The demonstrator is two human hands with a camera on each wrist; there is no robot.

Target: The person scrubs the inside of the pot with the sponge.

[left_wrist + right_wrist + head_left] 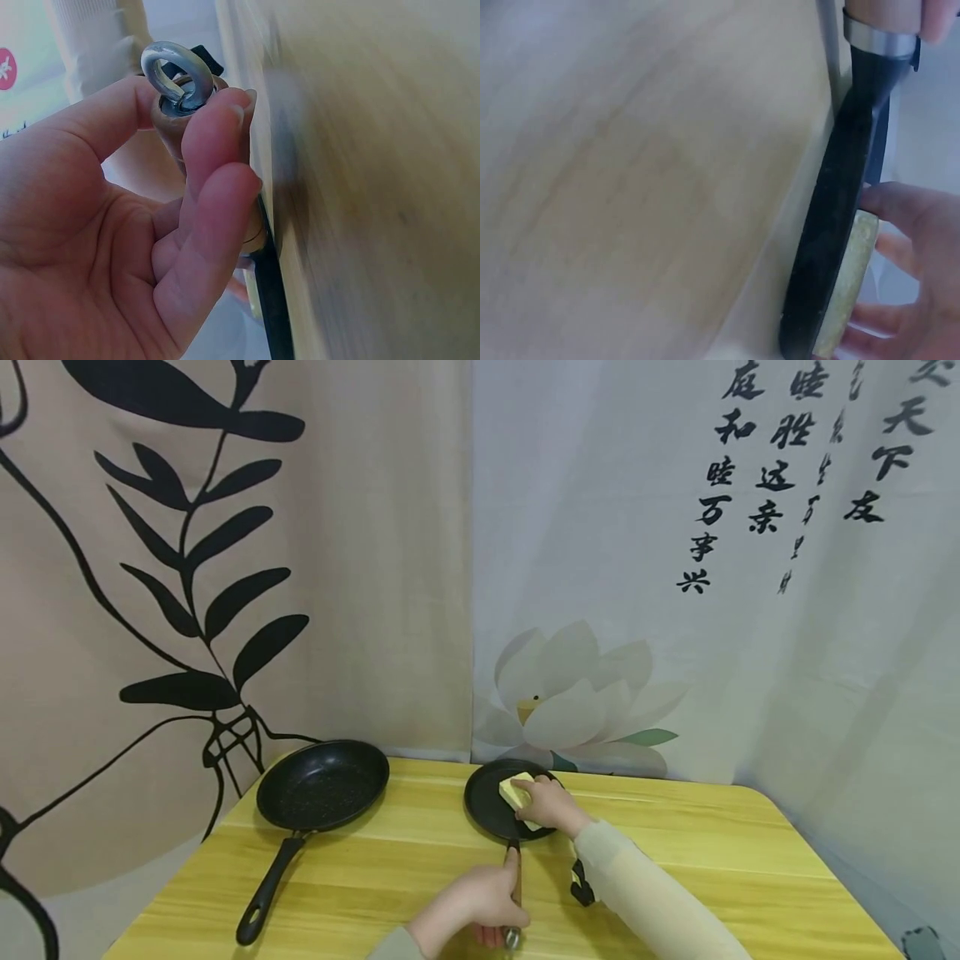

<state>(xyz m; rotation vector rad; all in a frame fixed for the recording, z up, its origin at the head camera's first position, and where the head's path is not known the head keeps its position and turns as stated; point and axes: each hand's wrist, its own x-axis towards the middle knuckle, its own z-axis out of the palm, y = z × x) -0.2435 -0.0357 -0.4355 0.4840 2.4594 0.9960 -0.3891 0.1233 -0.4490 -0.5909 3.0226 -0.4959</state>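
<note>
My left hand (480, 897) grips the wooden handle (172, 139) of a small, shallow black frying pan (486, 802). A metal ring (152, 67) sticks out from the handle's end, past my fingers. In the small pan lies a pale yellow sponge (513, 792), a thick block held by my right hand (553, 803). The right wrist view shows the pan side-on, with the sponge (847, 285) flat against its inner face and my right fingers (881, 319) around the sponge's edge. Part of the sponge is hidden under that hand.
A larger black frying pan (324, 785) stands at the left of the yellow wooden table (720, 852), its black handle (264, 893) toward me. Beside my right sleeve (645, 885) lies a small black object (581, 887), partly covered. Printed curtains (390, 568) hang behind the table.
</note>
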